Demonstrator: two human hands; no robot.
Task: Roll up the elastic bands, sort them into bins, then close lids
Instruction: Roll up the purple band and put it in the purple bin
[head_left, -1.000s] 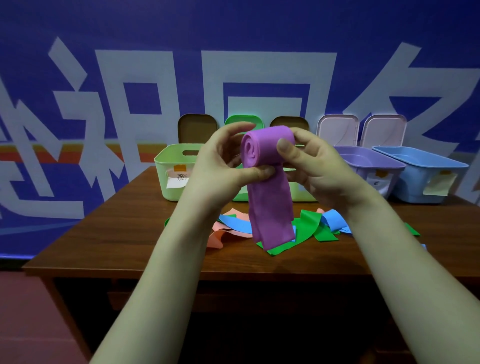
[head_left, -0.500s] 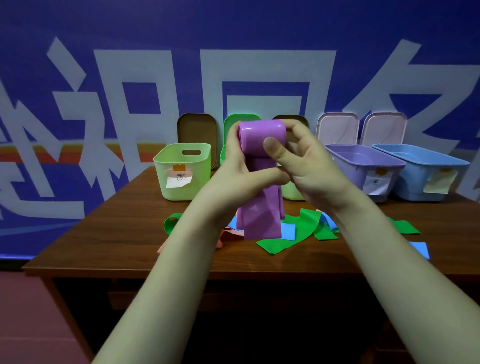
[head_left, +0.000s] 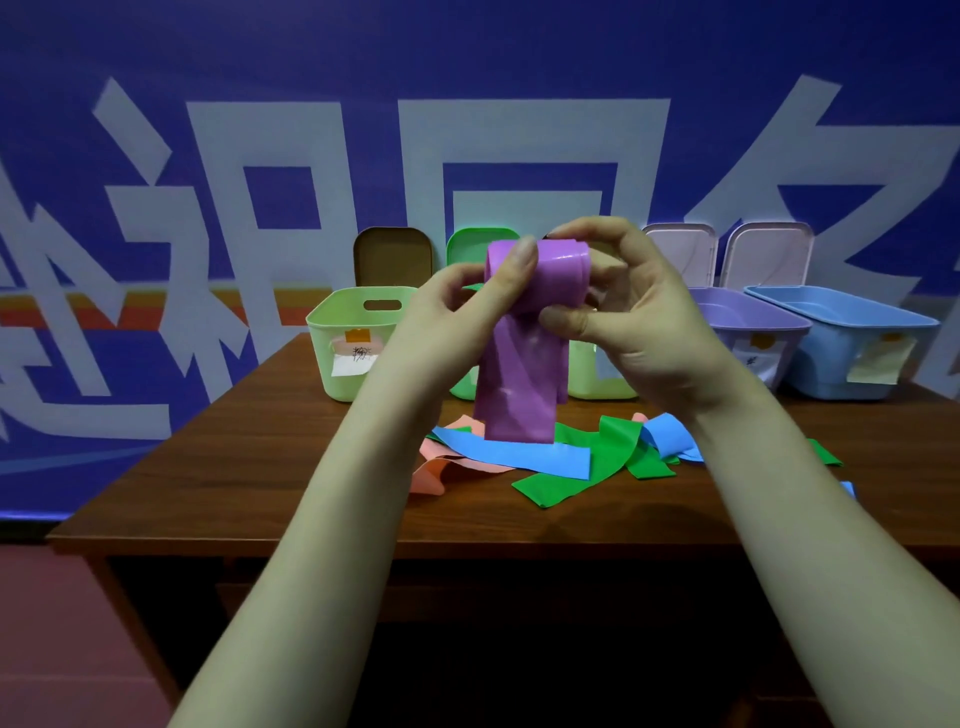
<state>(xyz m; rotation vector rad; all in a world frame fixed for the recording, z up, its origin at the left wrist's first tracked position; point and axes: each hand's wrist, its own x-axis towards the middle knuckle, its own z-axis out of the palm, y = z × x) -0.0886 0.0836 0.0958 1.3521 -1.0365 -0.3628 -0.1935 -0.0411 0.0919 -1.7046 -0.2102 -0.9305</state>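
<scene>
Hiding the middle bins (head_left: 597, 382), the purple band (head_left: 524, 374) hangs above loose bands (head_left: 519, 454).

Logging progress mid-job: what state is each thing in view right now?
Purple band, partly rolled, tail hanging.
Left hand, pinches the roll.
Right hand, grips the roll.
Blue band, lying unrolled.
Green band, lying unrolled.
Pink band, lying unrolled.
Light green bin, open.
Purple bin, open.
Blue bin, open.
Brown lid, standing upright.

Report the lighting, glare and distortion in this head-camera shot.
Head view: dim, even light; a small glossy glare on the rolled top of the purple band; a faint shadow on the table near its front edge; near black beneath it; wide-angle stretch flares both forearms toward the lower corners; wall lettering looks soft.
</scene>
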